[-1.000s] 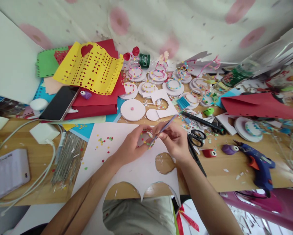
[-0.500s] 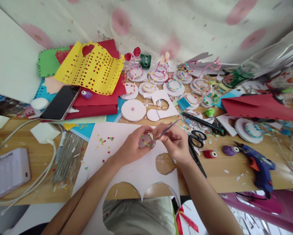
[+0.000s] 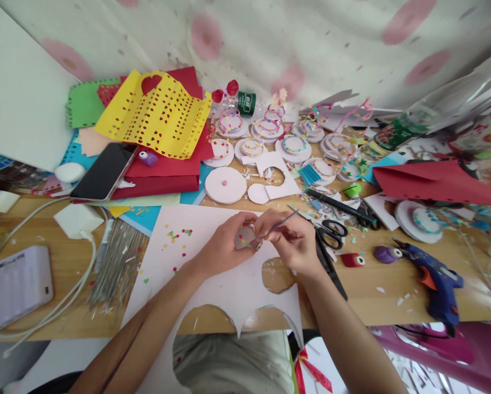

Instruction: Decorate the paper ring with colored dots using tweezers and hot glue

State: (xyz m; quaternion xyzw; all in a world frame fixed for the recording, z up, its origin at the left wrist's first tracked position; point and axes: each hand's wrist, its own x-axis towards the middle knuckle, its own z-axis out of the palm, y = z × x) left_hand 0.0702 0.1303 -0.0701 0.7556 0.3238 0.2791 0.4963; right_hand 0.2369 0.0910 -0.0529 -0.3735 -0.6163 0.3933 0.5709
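My left hand (image 3: 223, 247) pinches a small clear ring (image 3: 247, 236) dotted with coloured paper bits, holding it above a white sheet (image 3: 224, 279) with round holes cut out of it. My right hand (image 3: 294, 243) is closed round a thin stick (image 3: 284, 220), a slim tool whose tip touches the ring's right side. Both hands meet over the sheet near the table's front edge. Loose coloured confetti (image 3: 177, 236) lies on the sheet to the left of my left hand.
Black scissors (image 3: 329, 232) lie just right of my right hand, then a red punch (image 3: 352, 259), a purple punch (image 3: 385, 254) and a blue glue gun (image 3: 432, 279). Several decorated white discs (image 3: 265, 145) sit behind. A phone (image 3: 105, 171), coloured paper (image 3: 157, 117) and cables (image 3: 64, 295) crowd the left.
The stick in my right hand has tipped lower and flatter, and both hands have shifted slightly right and down with the ring. The view has drifted a little.
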